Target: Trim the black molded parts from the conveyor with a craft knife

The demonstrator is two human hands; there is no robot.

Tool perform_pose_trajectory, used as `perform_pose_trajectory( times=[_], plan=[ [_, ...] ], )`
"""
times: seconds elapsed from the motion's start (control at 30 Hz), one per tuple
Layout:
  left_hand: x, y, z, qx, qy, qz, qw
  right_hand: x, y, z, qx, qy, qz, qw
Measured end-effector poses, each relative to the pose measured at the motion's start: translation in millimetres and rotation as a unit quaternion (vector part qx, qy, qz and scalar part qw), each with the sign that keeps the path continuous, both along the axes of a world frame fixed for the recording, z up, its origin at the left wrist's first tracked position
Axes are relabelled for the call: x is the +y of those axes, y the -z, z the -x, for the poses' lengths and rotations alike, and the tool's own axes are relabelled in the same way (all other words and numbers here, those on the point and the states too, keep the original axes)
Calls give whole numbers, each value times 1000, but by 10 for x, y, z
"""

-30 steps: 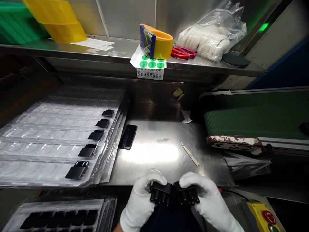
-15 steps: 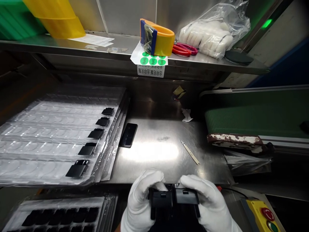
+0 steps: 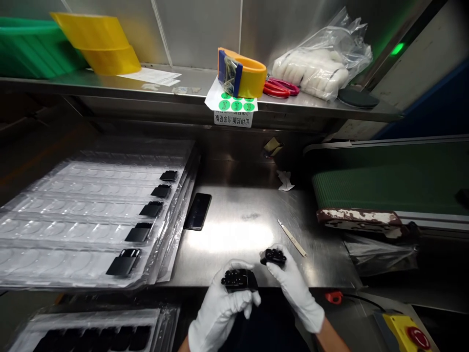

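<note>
My left hand (image 3: 220, 308), in a white glove, is closed round a black plastic part (image 3: 240, 280) with round knobs on its upper face. To its right and a little higher, my right hand (image 3: 293, 288), also gloved, grips a smaller-looking black part (image 3: 273, 257) between thumb and fingers. The two parts are apart, over the front edge of the steel table (image 3: 227, 254). A craft knife (image 3: 292, 238) lies just beyond my right hand. On the left, a clear tray (image 3: 73, 230) holds several black pieces (image 3: 123, 263) along its right side.
A phone (image 3: 198, 211) lies beside the tray stack. The shelf carries yellow tape rolls (image 3: 252, 78), red scissors (image 3: 276, 89) and bagged white gloves (image 3: 315, 71). A green conveyor (image 3: 395, 176) is at right, above a red button (image 3: 418, 338). Another filled tray (image 3: 91, 318) sits lower left.
The black parts, earlier side by side at the bottom edge, are now higher and separated, with their knobs showing. My right hand has moved up and away from my left. The view has tilted slightly upward.
</note>
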State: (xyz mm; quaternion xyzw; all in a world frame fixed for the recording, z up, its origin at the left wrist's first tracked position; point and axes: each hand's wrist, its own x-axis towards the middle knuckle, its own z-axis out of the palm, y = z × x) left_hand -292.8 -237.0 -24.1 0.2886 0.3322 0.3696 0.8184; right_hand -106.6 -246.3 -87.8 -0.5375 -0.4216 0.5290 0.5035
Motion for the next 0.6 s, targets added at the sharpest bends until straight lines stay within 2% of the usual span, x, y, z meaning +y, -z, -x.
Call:
perform_pose_trajectory(
  times=[0.13, 0.23, 0.33, 0.4, 0.5, 0.6],
  plan=[
    [-32, 68, 86, -32, 59, 3, 998, 217, 714, -16, -146, 70, 12, 987],
    [-19, 20, 157, -68, 43, 84, 993, 264, 975, -105, -244, 90, -3, 965],
    [37, 10, 221, -137, 16, 191, 972, 268, 995, -262, -305, 102, -11, 947],
    [75, 50, 251, -148, 23, 227, 962, 301, 950, -408, -337, 132, -4, 932],
    [91, 142, 257, -131, 21, 233, 963, 418, 874, -650, -383, 189, 32, 904],
    [76, 209, 195, -183, 11, 218, 958, 521, 779, -810, -396, 200, 71, 893]
  ],
)
